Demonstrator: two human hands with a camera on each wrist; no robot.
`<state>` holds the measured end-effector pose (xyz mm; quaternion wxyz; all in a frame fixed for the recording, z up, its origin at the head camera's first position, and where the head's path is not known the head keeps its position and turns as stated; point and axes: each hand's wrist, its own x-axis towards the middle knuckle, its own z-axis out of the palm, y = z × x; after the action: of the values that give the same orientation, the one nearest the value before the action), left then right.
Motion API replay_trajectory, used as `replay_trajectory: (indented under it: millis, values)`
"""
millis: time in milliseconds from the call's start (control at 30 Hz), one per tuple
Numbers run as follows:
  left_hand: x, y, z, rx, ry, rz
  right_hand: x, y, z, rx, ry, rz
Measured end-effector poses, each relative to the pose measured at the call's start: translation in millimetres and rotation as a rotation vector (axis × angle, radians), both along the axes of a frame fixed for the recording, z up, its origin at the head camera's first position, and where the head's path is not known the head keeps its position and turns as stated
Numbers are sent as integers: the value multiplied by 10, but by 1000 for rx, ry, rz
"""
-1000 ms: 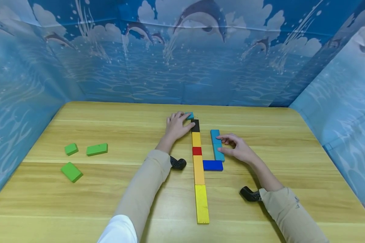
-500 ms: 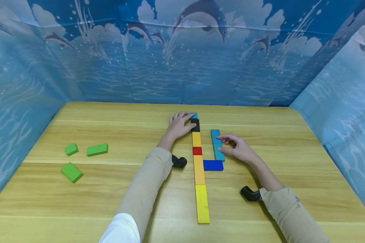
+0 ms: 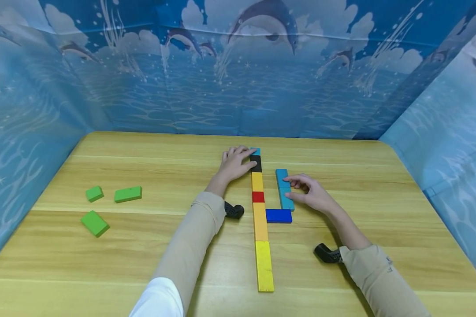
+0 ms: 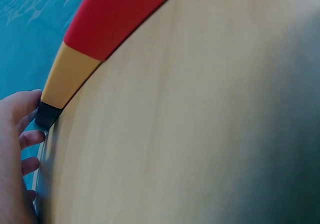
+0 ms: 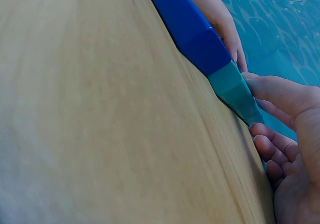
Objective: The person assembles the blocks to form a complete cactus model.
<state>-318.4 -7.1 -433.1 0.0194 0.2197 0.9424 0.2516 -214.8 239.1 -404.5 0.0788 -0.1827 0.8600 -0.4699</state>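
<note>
My left hand reaches the far end of a straight row of wooden blocks. Its index finger touches a small light-blue block, and its thumb rests on the black block. Down the row come an orange block, a red block, a longer orange block and a yellow block. On the right, a dark-blue block lies crosswise against the row. Two light-blue blocks extend away from its outer end; my right hand touches them with thumb and index finger, other fingers loosely bent.
Three green blocks lie apart on the left of the wooden table. A blue dolphin-print cloth stands behind and at both sides. Black wrist devices stick out from both sleeves.
The small light-blue block has slid right under my left hand, from beside the black block's far end into line with the row. My right hand has stayed in place.
</note>
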Motion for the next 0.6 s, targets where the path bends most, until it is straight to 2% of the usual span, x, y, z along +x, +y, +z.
replay_trajectory:
  millis: [600]
  values:
    - [-1,-3,-13,25,5,-12,-1,9,3,-2,3,8]
